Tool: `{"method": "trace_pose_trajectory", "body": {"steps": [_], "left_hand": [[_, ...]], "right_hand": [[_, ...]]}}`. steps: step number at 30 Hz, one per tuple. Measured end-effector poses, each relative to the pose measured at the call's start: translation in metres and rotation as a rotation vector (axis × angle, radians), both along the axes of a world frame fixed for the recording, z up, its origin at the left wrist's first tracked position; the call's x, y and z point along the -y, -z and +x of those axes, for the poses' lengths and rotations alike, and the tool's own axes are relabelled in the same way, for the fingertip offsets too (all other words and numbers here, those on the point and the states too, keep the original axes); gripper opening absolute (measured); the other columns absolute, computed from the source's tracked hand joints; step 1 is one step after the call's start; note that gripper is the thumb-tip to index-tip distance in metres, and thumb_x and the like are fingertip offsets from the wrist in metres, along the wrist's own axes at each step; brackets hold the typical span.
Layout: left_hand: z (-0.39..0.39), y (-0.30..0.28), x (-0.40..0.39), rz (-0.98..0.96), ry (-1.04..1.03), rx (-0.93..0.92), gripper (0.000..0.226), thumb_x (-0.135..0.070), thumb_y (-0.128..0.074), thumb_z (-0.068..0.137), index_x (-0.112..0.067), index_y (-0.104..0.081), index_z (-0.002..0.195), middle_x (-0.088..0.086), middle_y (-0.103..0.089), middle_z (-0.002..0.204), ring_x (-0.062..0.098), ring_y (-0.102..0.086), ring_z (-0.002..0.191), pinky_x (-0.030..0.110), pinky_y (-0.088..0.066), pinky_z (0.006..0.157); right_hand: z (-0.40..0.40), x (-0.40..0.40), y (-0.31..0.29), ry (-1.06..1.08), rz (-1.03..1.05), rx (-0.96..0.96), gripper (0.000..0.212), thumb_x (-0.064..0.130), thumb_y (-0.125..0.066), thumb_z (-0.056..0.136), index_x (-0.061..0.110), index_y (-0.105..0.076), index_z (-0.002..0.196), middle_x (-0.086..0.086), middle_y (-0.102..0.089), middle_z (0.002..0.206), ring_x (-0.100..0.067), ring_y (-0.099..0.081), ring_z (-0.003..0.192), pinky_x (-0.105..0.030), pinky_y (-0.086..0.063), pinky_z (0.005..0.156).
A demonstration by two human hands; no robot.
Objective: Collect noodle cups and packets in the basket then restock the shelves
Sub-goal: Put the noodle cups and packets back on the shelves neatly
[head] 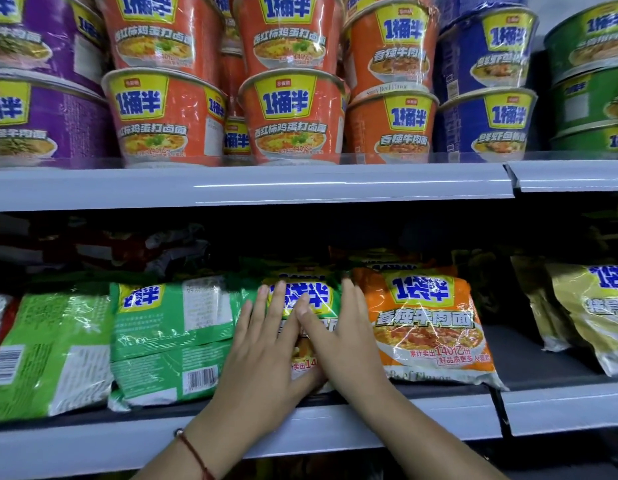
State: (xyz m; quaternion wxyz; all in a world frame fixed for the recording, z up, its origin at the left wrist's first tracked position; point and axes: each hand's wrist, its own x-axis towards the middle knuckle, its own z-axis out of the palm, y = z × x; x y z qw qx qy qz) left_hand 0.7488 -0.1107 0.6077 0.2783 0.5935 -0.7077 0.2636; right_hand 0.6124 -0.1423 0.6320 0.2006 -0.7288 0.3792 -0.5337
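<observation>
On the lower shelf lies a green noodle packet with a yellow label. Both my hands lie flat on it with straight fingers. My left hand covers its left half, and my right hand covers its right half, the two hands touching at the thumbs. An orange noodle packet lies just right of it. Green packets lie to its left, some turned back side up. The upper shelf holds stacked noodle cups: purple, orange, blue and green.
Yellowish packets stand at the far right of the lower shelf, past a dark gap of bare shelf. Dark packets lie deeper at the back left. The basket is out of view.
</observation>
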Motion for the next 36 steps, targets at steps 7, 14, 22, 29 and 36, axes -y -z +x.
{"method": "trace_pose_trajectory", "body": {"steps": [7, 14, 22, 29, 36], "left_hand": [[0.014, -0.006, -0.016, -0.020, 0.107, -0.071, 0.074, -0.067, -0.021, 0.094, -0.046, 0.029, 0.144, -0.018, 0.043, 0.149, 0.005, 0.038, 0.139, 0.020, 0.028, 0.109], [0.028, 0.000, -0.007, -0.043, 0.007, 0.028, 0.081, -0.072, -0.028, 0.094, -0.030, -0.001, 0.157, 0.002, 0.006, 0.165, 0.018, 0.010, 0.151, 0.036, 0.005, 0.118], [0.033, 0.002, -0.001, -0.046, 0.011, 0.048, 0.083, -0.078, -0.021, 0.091, -0.030, -0.002, 0.157, 0.001, 0.005, 0.165, 0.016, 0.010, 0.150, 0.036, 0.004, 0.118], [0.029, 0.001, -0.003, -0.055, -0.036, 0.041, 0.092, -0.078, -0.023, 0.090, -0.019, -0.003, 0.157, 0.006, 0.000, 0.165, 0.021, 0.004, 0.151, 0.039, 0.000, 0.118], [0.039, -0.003, -0.010, -0.022, -0.095, 0.178, 0.101, -0.081, -0.027, 0.088, -0.006, -0.020, 0.154, 0.009, -0.018, 0.162, 0.025, -0.019, 0.149, 0.041, -0.012, 0.115]], "right_hand": [[-0.004, 0.008, -0.016, -0.013, 0.160, 0.041, 0.092, 0.056, -0.054, 0.092, 0.019, -0.001, 0.157, 0.003, -0.002, 0.165, -0.016, -0.014, 0.150, -0.034, -0.023, 0.114], [0.004, 0.015, -0.019, 0.062, 0.156, 0.029, 0.100, 0.051, -0.068, 0.084, 0.013, -0.009, 0.156, -0.004, -0.022, 0.157, -0.021, -0.031, 0.141, -0.030, -0.034, 0.097], [0.000, 0.012, -0.008, 0.020, 0.051, -0.071, 0.087, 0.058, -0.059, 0.087, 0.018, -0.022, 0.154, 0.005, -0.032, 0.155, -0.011, -0.032, 0.141, -0.022, -0.030, 0.099], [-0.002, 0.005, -0.011, 0.226, -0.380, -0.448, 0.072, 0.063, -0.029, 0.097, 0.019, -0.022, 0.154, -0.003, -0.029, 0.155, -0.025, -0.022, 0.146, -0.037, -0.018, 0.120], [-0.019, 0.032, -0.012, 0.180, -0.451, -0.738, 0.072, 0.065, -0.016, 0.097, 0.020, -0.027, 0.153, 0.003, -0.039, 0.149, -0.018, -0.028, 0.140, -0.040, -0.022, 0.119]]}}
